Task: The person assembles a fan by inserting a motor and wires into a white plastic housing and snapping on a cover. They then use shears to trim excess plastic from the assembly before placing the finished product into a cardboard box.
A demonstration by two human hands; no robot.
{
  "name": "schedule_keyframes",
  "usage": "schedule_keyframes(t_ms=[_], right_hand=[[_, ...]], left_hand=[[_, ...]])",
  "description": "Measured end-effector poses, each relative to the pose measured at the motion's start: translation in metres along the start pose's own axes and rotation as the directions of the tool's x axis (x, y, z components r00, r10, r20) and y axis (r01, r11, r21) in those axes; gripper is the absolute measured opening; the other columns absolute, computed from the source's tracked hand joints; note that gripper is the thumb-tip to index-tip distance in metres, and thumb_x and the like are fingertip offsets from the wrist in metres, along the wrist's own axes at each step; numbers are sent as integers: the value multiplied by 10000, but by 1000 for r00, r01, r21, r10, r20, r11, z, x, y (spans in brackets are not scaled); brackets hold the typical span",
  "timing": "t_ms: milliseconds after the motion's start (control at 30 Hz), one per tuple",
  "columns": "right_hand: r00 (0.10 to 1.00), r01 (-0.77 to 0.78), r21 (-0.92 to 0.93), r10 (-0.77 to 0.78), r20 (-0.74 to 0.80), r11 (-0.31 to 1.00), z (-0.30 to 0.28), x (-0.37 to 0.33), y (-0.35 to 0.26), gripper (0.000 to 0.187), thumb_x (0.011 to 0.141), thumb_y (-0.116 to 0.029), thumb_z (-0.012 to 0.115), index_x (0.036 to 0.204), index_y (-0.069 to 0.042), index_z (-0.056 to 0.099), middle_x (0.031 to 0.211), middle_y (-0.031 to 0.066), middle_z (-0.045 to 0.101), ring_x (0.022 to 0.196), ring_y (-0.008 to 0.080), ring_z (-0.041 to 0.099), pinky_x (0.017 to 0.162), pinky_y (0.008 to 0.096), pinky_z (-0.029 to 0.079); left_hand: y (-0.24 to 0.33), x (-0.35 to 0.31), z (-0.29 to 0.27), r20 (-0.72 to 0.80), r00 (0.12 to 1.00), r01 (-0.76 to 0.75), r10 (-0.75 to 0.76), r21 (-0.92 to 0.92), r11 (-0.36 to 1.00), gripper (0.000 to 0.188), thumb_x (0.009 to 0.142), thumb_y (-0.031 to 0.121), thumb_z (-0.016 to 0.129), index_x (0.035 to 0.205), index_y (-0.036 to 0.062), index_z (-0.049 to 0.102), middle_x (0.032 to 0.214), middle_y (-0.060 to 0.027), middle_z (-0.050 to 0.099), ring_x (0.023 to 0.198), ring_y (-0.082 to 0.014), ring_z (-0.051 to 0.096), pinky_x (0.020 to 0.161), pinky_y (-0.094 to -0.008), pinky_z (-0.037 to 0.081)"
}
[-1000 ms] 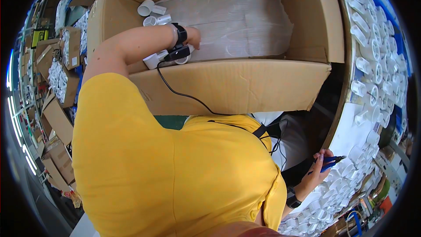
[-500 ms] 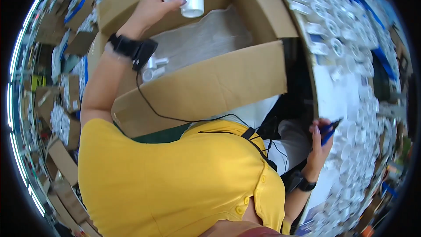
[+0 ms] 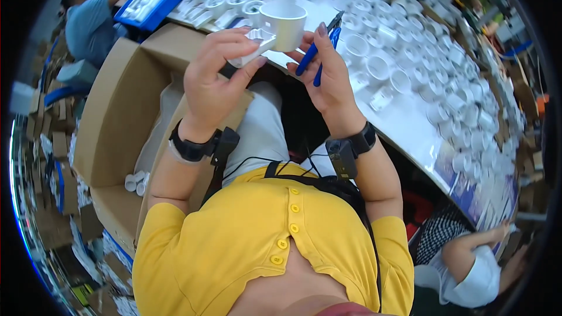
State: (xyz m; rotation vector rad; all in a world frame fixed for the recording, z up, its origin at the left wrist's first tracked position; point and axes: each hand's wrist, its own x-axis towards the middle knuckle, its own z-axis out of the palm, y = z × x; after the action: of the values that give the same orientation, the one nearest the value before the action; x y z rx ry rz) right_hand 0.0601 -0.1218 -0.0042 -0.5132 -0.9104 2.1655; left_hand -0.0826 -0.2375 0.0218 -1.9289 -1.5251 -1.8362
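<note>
My left hand is closed on the flat arm of a white plastic ring-shaped part, thumb and fingers pinching it. The part is held up in front of the table edge, its round opening facing up. My right hand grips nippers with blue handles, their dark jaws pointing up and away. The right fingertips lie close beside the ring; whether they touch it is hard to tell.
A white-topped table bears many similar white parts. An open cardboard box stands at my left with a few white parts inside. A blue tray sits far left by a co-worker; another person is at lower right.
My view has turned toward the table, so the box now lies left. My left hand has come from over the box to beside my right hand, holding a white part in both frames.
</note>
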Motion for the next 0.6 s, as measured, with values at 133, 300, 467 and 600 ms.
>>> schedule_keyframes(t_ms=[133,300,467,600], right_hand=[[1000,23,-54,-23,-2,998,-38,-10,-19,417,900,-341,579,1181,-41,512,1058,87,597,941,204,602,806,321,489],[1000,2,-22,-2,14,1000,-54,-11,-24,404,872,-281,614,1173,-32,512,1032,95,592,931,204,601,813,345,509],[997,-23,-27,25,70,999,-62,-4,-21,403,841,-213,622,1176,-25,501,1052,126,585,943,206,595,841,356,505],[968,99,-197,-49,246,975,-59,-2,-17,405,809,-148,632,1167,-18,495,1084,139,577,965,202,584,862,345,482]], left_hand=[[1,-5,48,88,965,-261,249,191,946,278,677,-45,734,916,75,656,904,-65,634,946,-244,600,786,-319,487],[-7,-17,62,165,939,-337,303,252,907,273,643,-45,750,860,98,668,908,-59,630,963,-263,592,793,-322,480],[-13,-22,51,298,885,-441,358,288,850,293,741,125,738,1016,106,641,985,-68,625,1011,-261,580,821,-323,477],[-9,-35,56,-140,987,46,-84,-261,964,445,904,408,539,1216,90,524,1064,-94,613,1058,-264,564,863,-339,474]])
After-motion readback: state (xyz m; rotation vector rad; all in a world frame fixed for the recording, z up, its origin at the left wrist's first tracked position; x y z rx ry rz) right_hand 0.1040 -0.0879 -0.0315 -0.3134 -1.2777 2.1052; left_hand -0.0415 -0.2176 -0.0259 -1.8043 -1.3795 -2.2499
